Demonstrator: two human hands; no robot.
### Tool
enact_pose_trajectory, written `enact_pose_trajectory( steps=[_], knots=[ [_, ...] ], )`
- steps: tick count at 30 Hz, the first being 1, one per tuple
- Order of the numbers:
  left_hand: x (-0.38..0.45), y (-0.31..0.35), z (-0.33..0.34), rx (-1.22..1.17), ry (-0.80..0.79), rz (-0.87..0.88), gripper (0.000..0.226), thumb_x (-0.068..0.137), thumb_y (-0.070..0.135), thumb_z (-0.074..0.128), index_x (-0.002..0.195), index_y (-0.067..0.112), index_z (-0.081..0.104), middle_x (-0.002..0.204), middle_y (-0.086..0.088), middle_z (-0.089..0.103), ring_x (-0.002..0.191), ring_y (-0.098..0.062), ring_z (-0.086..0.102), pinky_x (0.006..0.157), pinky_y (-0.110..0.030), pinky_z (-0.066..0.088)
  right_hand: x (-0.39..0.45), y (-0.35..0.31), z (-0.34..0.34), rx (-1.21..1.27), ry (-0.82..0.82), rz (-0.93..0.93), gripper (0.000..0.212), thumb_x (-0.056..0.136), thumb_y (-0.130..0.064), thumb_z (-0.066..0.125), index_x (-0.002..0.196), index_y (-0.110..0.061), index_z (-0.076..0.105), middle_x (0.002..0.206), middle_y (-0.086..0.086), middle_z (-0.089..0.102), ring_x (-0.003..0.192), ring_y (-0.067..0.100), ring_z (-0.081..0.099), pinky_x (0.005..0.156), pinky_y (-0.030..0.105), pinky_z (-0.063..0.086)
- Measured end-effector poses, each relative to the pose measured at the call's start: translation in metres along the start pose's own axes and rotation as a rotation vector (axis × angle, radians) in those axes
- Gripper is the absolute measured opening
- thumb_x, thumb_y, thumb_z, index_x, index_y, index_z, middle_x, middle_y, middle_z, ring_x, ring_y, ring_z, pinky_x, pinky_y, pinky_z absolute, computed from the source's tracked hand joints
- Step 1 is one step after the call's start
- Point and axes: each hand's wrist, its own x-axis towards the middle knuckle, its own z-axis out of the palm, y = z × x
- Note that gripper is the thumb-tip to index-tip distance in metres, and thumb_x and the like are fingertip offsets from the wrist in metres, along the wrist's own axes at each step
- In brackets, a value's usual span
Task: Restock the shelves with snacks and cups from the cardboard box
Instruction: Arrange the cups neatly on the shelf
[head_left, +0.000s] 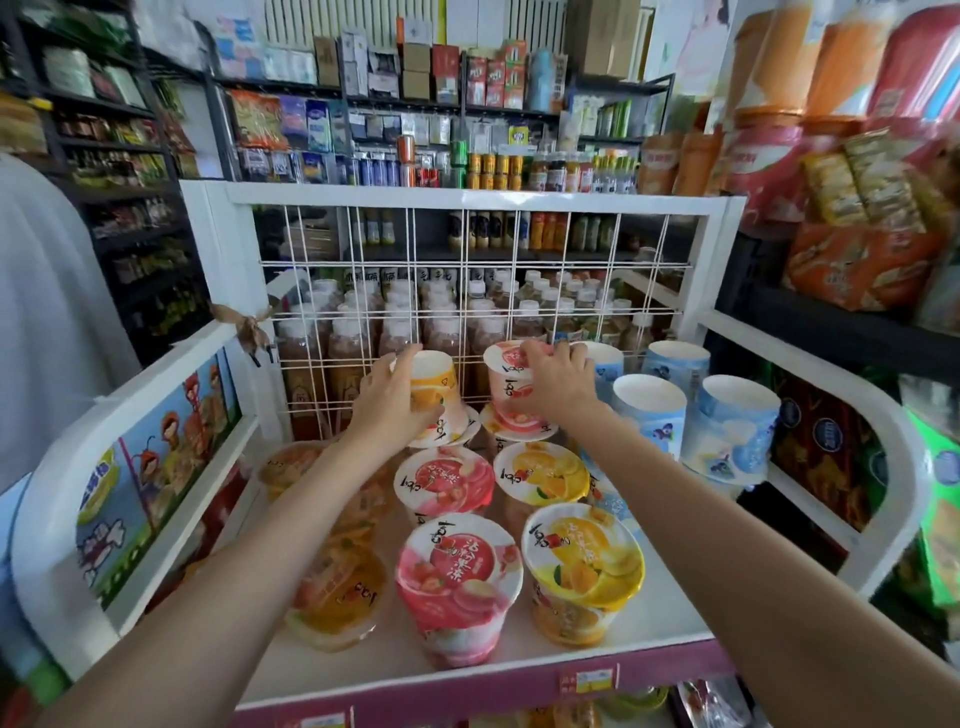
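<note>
The shelf (467, 670) is largely stocked: lidded pink and yellow cups run from its front edge to the back, where the left hand (387, 402) grips an upturned yellow cup (434, 387) and the right hand (553, 382) grips a pink cup (506, 384), both stacked on others. No cardboard box is in view, so what remains cannot be judged. Lid lettering is Chinese, too blurred to read.
</note>
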Motion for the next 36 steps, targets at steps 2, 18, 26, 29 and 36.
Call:
enact_pose_trajectory(
  steps=[2, 18, 26, 29, 36],
  knots=[
    [0.012, 0.0, 0.0, -0.096, 0.004, -0.044, 0.084, 0.08, 0.032, 0.069, 0.145, 0.019, 0.019, 0.144, -0.015, 0.03, 0.132, -0.033, 0.029, 0.106, -0.043, 0.029, 0.006, -0.003, 0.001, -0.05, -0.002, 0.028, 0.077, 0.071, -0.058, 0.067, 0.133, -0.024, 0.034, 0.139, 0.023, 0.034, 0.133, 0.041, 0.022, 0.106, 0.049, 0.024],
    [0.023, -0.026, -0.03, -0.382, 0.263, -0.164, 0.086, 0.071, 0.028, 0.079, 0.139, 0.026, 0.026, 0.127, -0.008, 0.052, 0.116, -0.027, 0.049, 0.087, -0.035, 0.04, -0.02, -0.016, 0.003, 0.602, 0.051, -0.084, 0.094, 0.065, -0.038, 0.082, 0.14, -0.024, 0.028, 0.138, 0.012, 0.022, 0.121, 0.029, 0.042, 0.099, 0.029, 0.037],
    [0.017, -0.036, -0.04, -0.474, 0.315, -0.195, 0.086, 0.068, 0.028, 0.081, 0.136, 0.029, 0.029, 0.127, -0.006, 0.051, 0.117, -0.025, 0.049, 0.096, -0.043, 0.043, 0.016, -0.042, -0.024, -0.111, 0.074, -0.417, 0.117, 0.065, -0.046, 0.078, 0.148, -0.027, -0.002, 0.143, 0.008, 0.039, 0.132, 0.028, 0.036, 0.112, 0.051, 0.016],
    [0.014, -0.043, -0.043, -0.46, 0.317, -0.21, 0.085, 0.068, 0.029, 0.08, 0.135, 0.029, 0.028, 0.128, -0.007, 0.052, 0.118, -0.025, 0.048, 0.092, -0.038, 0.042, 0.021, -0.057, -0.008, -0.199, -0.122, -0.482, 0.126, 0.065, -0.044, 0.08, 0.147, -0.026, -0.013, 0.141, 0.007, 0.044, 0.131, 0.028, 0.041, 0.112, 0.054, 0.014],
    [0.009, -0.044, -0.045, -0.444, 0.314, -0.183, 0.085, 0.069, 0.028, 0.08, 0.136, 0.028, 0.028, 0.123, -0.009, 0.054, 0.113, -0.022, 0.048, 0.089, -0.034, 0.04, 0.022, -0.015, 0.014, 0.226, -0.251, -0.356, 0.102, 0.064, -0.031, 0.082, 0.143, -0.02, 0.018, 0.134, 0.007, 0.041, 0.118, 0.028, 0.048, 0.1, 0.044, 0.043]
  ],
)
